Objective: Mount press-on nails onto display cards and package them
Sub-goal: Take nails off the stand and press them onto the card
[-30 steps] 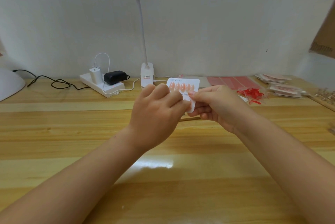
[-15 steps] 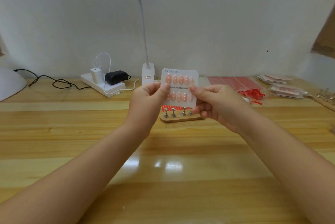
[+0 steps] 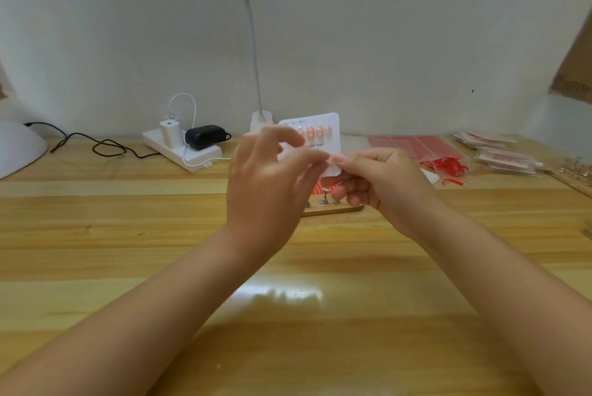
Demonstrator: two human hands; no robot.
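I hold the card (image 3: 323,139) up in front of me, above the table (image 3: 128,235), between my two hands and a little nearer to the right one. Its long side stands nearly upright and its face looks toward me. A row of pink nails (image 3: 315,132) shows near the top edge; the lower part of the card is hidden behind my fingers.

My right hand (image 3: 381,184) pinches the card at its lower right corner, thumb on the front and the other fingers curled behind it. So this hand carries the card.

My left hand (image 3: 269,181) is in front of the left half of the card. Its fingers are loosely bent and a little apart, and the picture is blurred there. The fingertips come very near to the right thumb at the lower edge of the card, but I cannot tell if they touch the card or pinch a nail.

I think I am pressing or checking a nail in the lower row, so the left hand must work on the card's face while the right keeps it steady.

Under the card, a small wooden stand (image 3: 333,208) rests on the table.
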